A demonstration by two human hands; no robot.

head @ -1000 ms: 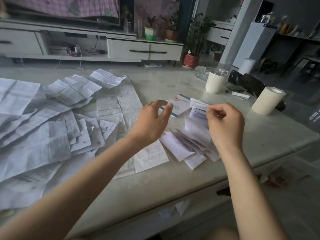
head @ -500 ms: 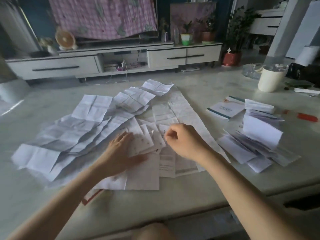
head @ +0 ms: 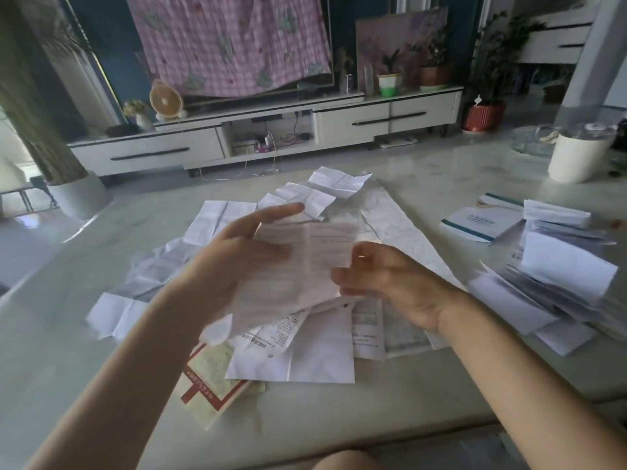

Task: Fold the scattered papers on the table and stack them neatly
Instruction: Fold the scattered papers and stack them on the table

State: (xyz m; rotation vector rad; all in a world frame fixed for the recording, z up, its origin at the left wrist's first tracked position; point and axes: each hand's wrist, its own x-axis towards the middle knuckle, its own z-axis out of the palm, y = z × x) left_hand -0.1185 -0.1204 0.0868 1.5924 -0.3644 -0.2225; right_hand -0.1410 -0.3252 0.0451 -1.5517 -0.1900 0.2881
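Your left hand (head: 230, 262) lay flat behind one paper (head: 315, 256) while your right hand (head: 390, 283) pinched its edge; you needed to match corners before creasing

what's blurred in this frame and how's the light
Head view: the lifted sheet, left hand and right hand are smeared by motion, and the print is unreadable; the papers on the table and the stack are sharper. Head view: the light is dim and flat, brightest at the left edge; the wide lens bows the cabinet.
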